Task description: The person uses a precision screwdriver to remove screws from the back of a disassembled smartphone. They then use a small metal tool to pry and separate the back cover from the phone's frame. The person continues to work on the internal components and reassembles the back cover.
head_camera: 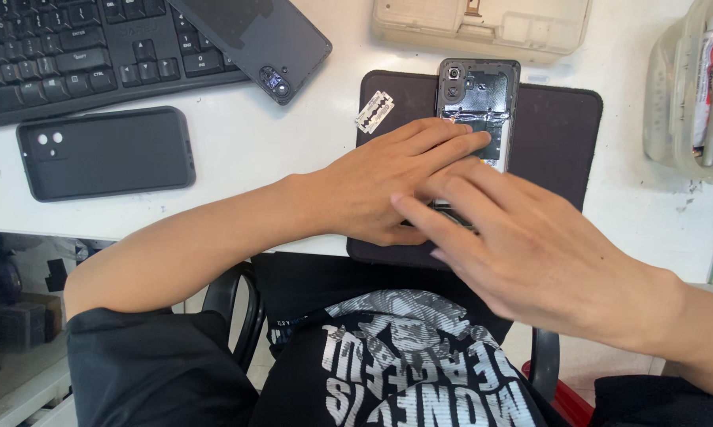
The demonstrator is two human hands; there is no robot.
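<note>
An opened smartphone [478, 93] with its back cover off lies upright on a dark work mat [552, 134] at the table's edge. My left hand [388, 180] rests flat across the phone's middle, fingers pointing right and pressing on its exposed inside. My right hand [505, 233] comes in from the lower right, fingers spread over the phone's lower half, partly overlapping the left hand. The lower part of the phone is hidden beneath both hands. A razor blade [374, 111] lies on the mat's upper left corner, just above my left hand.
A black phone case [107, 153] lies on the white table [261, 134] at left. A black keyboard [79, 51] sits behind it, with a dark phone back cover [261, 43] resting on it. A pale plastic tray [483, 24] stands at the back; a clear tool box [692, 95] at right.
</note>
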